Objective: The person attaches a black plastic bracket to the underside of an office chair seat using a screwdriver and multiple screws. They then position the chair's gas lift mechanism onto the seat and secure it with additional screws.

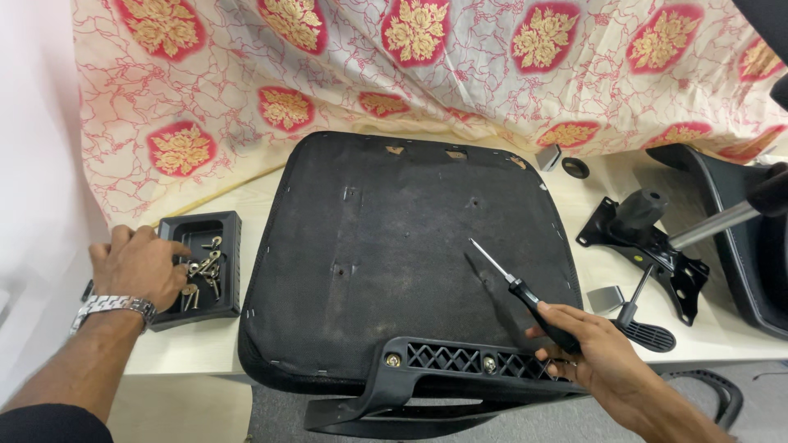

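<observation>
An upturned black chair seat (410, 246) lies on the pale table, its fabric underside facing up. A black plastic bracket (447, 361) is fixed along its near edge with two bolts. My right hand (595, 361) grips a black-handled screwdriver (513, 283), its shaft pointing up-left over the seat. My left hand (139, 267), with a metal watch on the wrist, reaches into a small black tray (226, 226) of several screws and bolts (205, 271) left of the seat.
A black metal chair mechanism with a lever and gas cylinder (657, 246) lies right of the seat. Another black chair part (751, 262) sits at the far right. A floral cloth (410, 66) covers the back. A small grey piece (606, 299) rests near the mechanism.
</observation>
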